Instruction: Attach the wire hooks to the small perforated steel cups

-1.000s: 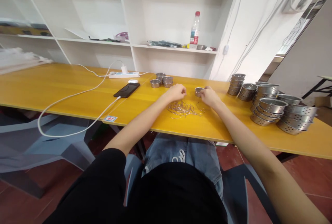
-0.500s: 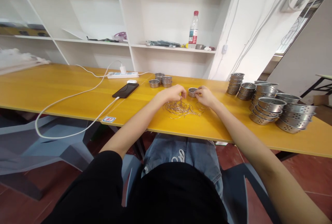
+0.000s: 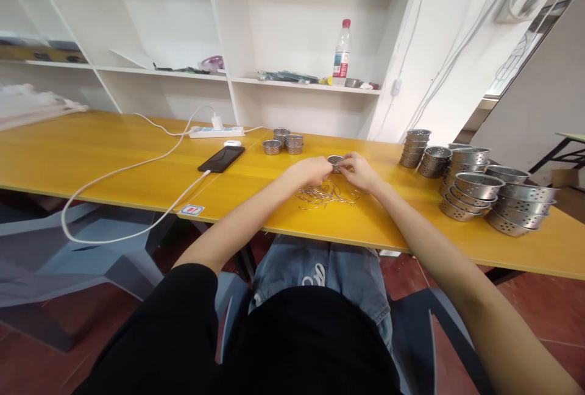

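Note:
A small perforated metal cup (image 3: pixel 336 160) stands upright on the yellow table between my hands. My right hand (image 3: pixel 360 172) pinches its right side with thumb and fingers. My left hand (image 3: pixel 315 170) is closed at the cup's left edge, its fingertips bent down; whatever they hold is too small to make out. Just below my hands lies a loose heap of thin, shiny bent wires (image 3: pixel 326 195), partly hidden under my left hand.
Several perforated cups (image 3: pixel 295 145) stand behind my left hand. Stacks of larger perforated cups (image 3: pixel 479 186) fill the table's right side. On the left lie a phone (image 3: pixel 222 159), a white cable and a power strip (image 3: pixel 217 132). A bottle (image 3: pixel 341 56) stands on the shelf.
The cup has moved left along the table with my right hand. My left hand first drew back over the wires, then came right to the cup's edge.

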A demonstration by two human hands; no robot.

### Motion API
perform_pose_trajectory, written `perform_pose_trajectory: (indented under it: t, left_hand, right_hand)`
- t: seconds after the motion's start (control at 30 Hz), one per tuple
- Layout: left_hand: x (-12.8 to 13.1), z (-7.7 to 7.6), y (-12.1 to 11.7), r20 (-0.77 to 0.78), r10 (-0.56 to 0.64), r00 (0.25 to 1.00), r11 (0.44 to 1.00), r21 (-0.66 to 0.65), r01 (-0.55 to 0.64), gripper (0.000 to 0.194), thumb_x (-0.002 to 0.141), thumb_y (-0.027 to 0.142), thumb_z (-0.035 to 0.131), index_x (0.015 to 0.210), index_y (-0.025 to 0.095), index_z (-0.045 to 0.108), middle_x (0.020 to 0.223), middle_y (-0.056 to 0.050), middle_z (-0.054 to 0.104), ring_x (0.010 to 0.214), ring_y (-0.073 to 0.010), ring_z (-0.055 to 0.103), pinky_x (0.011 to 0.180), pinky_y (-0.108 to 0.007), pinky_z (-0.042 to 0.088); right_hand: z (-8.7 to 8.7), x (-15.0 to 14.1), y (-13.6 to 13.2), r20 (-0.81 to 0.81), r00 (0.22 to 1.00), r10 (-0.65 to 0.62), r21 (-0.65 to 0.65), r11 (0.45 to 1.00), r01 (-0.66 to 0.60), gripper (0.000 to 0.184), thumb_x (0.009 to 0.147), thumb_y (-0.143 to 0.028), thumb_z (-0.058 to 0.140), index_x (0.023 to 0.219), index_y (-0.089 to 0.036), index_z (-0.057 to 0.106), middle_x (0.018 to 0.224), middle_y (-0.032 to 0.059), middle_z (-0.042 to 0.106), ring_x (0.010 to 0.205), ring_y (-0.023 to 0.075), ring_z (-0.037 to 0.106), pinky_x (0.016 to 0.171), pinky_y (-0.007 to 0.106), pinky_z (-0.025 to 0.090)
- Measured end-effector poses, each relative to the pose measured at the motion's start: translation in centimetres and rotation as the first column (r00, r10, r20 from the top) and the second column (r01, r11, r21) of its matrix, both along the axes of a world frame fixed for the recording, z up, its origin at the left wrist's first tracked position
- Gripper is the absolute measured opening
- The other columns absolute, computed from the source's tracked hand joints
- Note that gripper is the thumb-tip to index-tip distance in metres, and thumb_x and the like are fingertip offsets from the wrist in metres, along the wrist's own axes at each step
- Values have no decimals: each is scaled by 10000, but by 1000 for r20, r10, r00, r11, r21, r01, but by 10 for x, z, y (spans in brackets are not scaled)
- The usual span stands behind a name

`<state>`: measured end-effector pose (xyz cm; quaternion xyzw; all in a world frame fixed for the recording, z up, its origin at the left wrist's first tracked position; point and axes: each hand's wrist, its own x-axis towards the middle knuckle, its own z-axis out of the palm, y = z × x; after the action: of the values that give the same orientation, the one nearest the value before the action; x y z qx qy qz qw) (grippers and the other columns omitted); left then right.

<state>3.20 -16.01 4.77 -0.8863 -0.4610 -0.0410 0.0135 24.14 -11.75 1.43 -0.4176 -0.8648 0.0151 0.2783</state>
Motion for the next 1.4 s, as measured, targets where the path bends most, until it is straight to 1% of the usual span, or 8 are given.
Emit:
perform_pose_trajectory:
  t: [0.2, 0.37, 0.53, 0.7, 1.07, 1.17, 1.3, 1.4]
  left_hand:
    - [15, 1, -9, -131, 52, 990, 998, 43, -47, 216, 830, 60, 698, 1016, 144, 769, 1089, -197, 784, 1029, -318, 750, 831, -347, 547]
    - [6, 1, -7, -98, 43, 994, 999, 37, -39, 144, 878, 118, 648, 955, 150, 766, 1078, -173, 790, 971, -291, 749, 796, -345, 524]
    - [-12, 1, 4, 94, -22, 995, 997, 81, 14, 158, 922, 168, 592, 1025, 165, 711, 1002, -96, 781, 890, -227, 711, 760, -310, 479]
    - [-21, -4, 13, 310, -94, 946, 992, 114, 62, 149, 980, 188, 531, 1062, 158, 651, 973, -83, 758, 827, -195, 660, 754, -294, 462]
    - [-24, -9, 28, 529, -98, 843, 985, 172, 6, 177, 969, 112, 522, 1015, 148, 690, 960, -83, 774, 867, -185, 668, 858, -291, 501]
    - [-23, -9, 30, 616, -104, 781, 985, 171, -3, 173, 946, 111, 546, 996, 154, 706, 831, -43, 751, 789, -167, 661, 823, -285, 510]
    - [-19, -10, 32, 767, -72, 638, 994, 109, -18, 85, 901, 154, 655, 970, 157, 704, 767, -21, 742, 716, -153, 662, 764, -281, 524]
    - [-19, -11, 34, 817, -44, 575, 993, 98, -63, 45, 882, 148, 676, 919, 160, 697, 768, -24, 749, 717, -151, 675, 766, -283, 533]
  right_hand:
    - [-2, 0, 2, 1, 1000, -6, 5, 1000, 6, 272, 974, -173, 619, 1062, -211, 874, 1161, 125, 686, 1040, 256, 669, 1040, 390, 542]
    - [-3, 1, 6, 7, 1000, -8, -6, 1000, 8, 267, 979, -174, 613, 1047, -201, 870, 1157, 125, 678, 990, 234, 670, 999, 365, 550]
    - [-2, 0, 6, -1, 1000, -2, -3, 1000, 2, 259, 971, -174, 627, 1054, -198, 871, 1158, 124, 681, 948, 222, 673, 996, 362, 553]
    - [-1, 1, 6, -15, 999, 47, 18, 999, -47, 219, 950, -186, 663, 1000, -204, 875, 1091, 120, 709, 983, 251, 683, 1002, 385, 553]
    - [0, 0, 5, -41, 993, 110, 26, 994, -109, 219, 956, -238, 681, 1021, -225, 890, 1070, 115, 726, 982, 263, 699, 989, 406, 564]
    - [1, 0, 5, -34, 991, 126, 22, 992, -126, 207, 967, -276, 693, 1008, -224, 889, 1112, 120, 730, 984, 264, 705, 991, 412, 563]
    - [0, 0, 7, -68, 981, 184, -10, 983, -185, 193, 945, -358, 760, 1033, -224, 868, 1129, 111, 745, 982, 259, 715, 979, 416, 578]
    - [-3, -1, 7, -167, 969, 185, -46, 980, -195, 326, 882, -443, 841, 1113, -213, 826, 1137, 106, 756, 974, 266, 720, 961, 445, 596]
